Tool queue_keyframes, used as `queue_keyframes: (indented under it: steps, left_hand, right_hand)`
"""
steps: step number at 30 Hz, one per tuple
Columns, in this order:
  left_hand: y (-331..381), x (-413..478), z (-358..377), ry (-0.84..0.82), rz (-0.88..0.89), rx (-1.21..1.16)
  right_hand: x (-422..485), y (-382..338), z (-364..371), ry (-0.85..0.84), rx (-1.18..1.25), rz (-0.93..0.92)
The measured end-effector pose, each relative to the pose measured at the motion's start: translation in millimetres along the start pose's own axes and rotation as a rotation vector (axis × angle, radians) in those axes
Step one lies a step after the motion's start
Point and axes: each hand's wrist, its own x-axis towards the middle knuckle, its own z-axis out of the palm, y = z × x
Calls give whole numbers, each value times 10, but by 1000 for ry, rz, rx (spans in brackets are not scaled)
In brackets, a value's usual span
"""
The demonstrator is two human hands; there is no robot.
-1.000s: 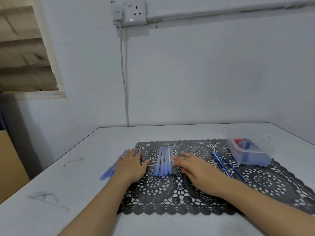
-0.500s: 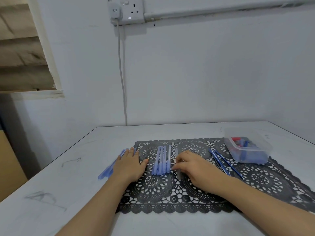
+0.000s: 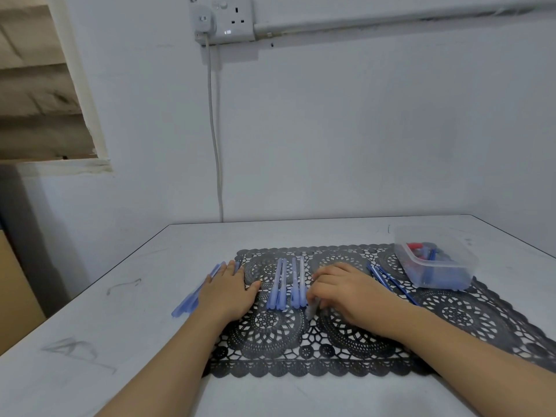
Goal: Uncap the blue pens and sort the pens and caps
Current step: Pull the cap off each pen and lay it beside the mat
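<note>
At mat centre, found right hand (image 3: 346, 291) with fingers curled, pinching grey pen (image 3: 311, 310), with only the near end showing below the fingertips, tilted off the row line. Just left of that grip, close beside the fingertips, noted row of four pale-blue pens (image 3: 288, 284), laid parallel in two close pairs, pointing away from the person. Found left hand (image 3: 227, 291) flat, palm down, fingers straight, gripping nothing, lying across the left edge of black lace mat (image 3: 301, 356), with fingers resting on loose bunch of pale-blue pens (image 3: 188, 302) on the bare table beside the mat. Right of the right hand, recorded thin dark-blue sticks (image 3: 388, 281) lying slantwise on the mat; could not tell pens from refills. Beyond these, noted clear plastic tub (image 3: 436, 266) standing over the mat's far right corner, holding blue and red pieces. Recorded white table (image 3: 120, 326) with grey scuff marks, set against pale wall (image 3: 361, 130). Noted wall socket (image 3: 224, 19) with plug fitted, white cable (image 3: 214, 130) hanging down behind the table, and window opening (image 3: 39, 85) at upper left.
</note>
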Motion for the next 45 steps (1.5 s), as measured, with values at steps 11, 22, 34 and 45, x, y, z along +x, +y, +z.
queue_keyframes:
  steps: [11, 22, 34, 45]
  left_hand:
    - [245, -203, -244, 420, 216, -416]
    - [548, -507, -280, 377, 530, -471]
    - [546, -456, -284, 415, 600, -348]
    - [491, -451, -309, 461, 513, -332]
  right_hand:
    - [-12, -23, -83, 201, 33, 22]
    - [-36, -38, -68, 456, -57, 93]
    - [-5, -61, -104, 448, -138, 199]
    - [1, 29, -80, 437, -204, 273]
